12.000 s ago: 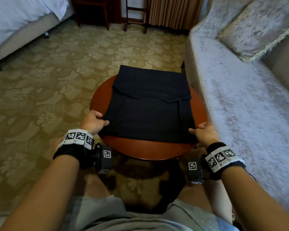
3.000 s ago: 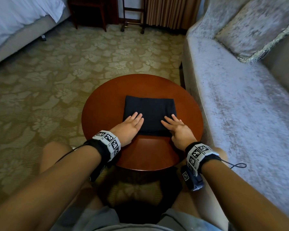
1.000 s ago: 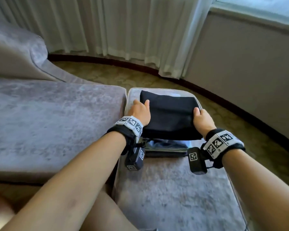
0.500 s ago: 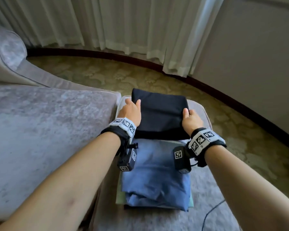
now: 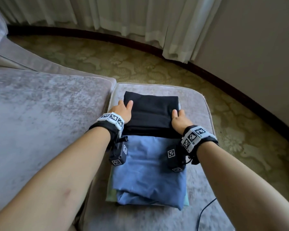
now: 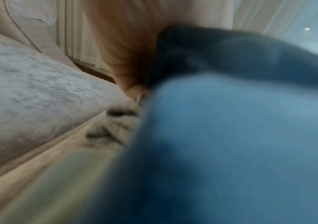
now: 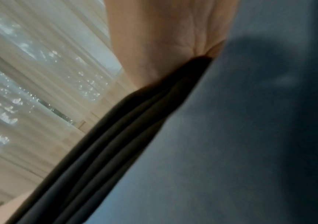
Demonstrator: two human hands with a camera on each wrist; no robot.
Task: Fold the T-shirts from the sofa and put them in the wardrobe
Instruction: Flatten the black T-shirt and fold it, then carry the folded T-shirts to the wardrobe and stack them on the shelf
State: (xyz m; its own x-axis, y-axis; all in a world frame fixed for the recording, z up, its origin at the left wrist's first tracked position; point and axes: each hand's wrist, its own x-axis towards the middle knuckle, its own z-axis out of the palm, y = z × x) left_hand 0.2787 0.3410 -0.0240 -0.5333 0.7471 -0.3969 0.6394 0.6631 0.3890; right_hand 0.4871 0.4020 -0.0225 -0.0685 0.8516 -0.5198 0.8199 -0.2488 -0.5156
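Head view shows the folded black T-shirt [image 5: 151,112] on the far end of the blue folded shirt [image 5: 148,174], itself on a grey ottoman [image 5: 197,104]. Left hand [image 5: 123,110] and right hand [image 5: 179,119] pinch its sides, thumbs on top, probably keeping the folds together.

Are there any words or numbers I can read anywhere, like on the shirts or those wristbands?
No words or numbers can be read anywhere.
Wristband on the left hand: only black-and-white square code patterns, no letters.
Wristband on the right hand: the same kind of patterns, no letters.
Folded black T-shirt: plain, no print showing.
Folded blue T-shirt: plain, no label showing.
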